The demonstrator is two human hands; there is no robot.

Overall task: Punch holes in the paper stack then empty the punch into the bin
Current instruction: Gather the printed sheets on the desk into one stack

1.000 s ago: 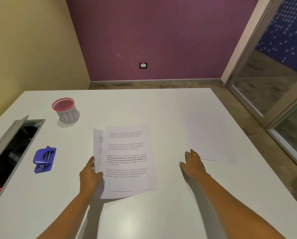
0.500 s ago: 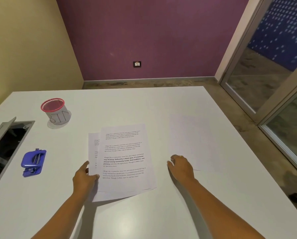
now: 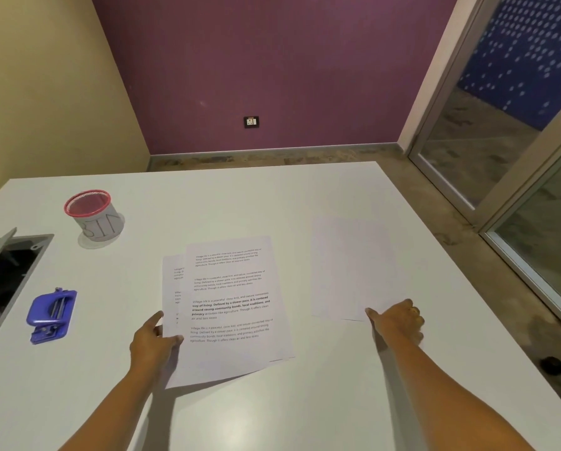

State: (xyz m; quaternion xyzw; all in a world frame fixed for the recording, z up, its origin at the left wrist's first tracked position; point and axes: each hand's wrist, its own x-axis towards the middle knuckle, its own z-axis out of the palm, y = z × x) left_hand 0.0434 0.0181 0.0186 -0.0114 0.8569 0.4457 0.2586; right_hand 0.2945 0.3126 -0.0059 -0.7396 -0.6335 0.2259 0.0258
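A stack of printed paper sheets [image 3: 230, 304] lies slightly fanned in the middle of the white table [image 3: 272, 196]. My left hand [image 3: 155, 340] grips its left edge, thumb on top. A blank white sheet [image 3: 350, 268] lies to the right; my right hand [image 3: 397, 320] is at its near edge, thumb on the edge and fingers curled. The blue hole punch [image 3: 51, 315] rests on the table to the left, apart from both hands. A small bin [image 3: 93, 214] with a red mesh rim, marked BIN, stands at the back left.
An open grey cable hatch [image 3: 9, 275] is sunk into the table at the far left, its lid tilted up. The table's right edge drops to a concrete floor beside a glass door [image 3: 500, 151]. A dark object [image 3: 559, 369] lies on the floor.
My right hand slid to the right along the blank sheet's near edge and curled its fingers. My left hand stayed on the stack's left edge. The camera view shifted slightly.
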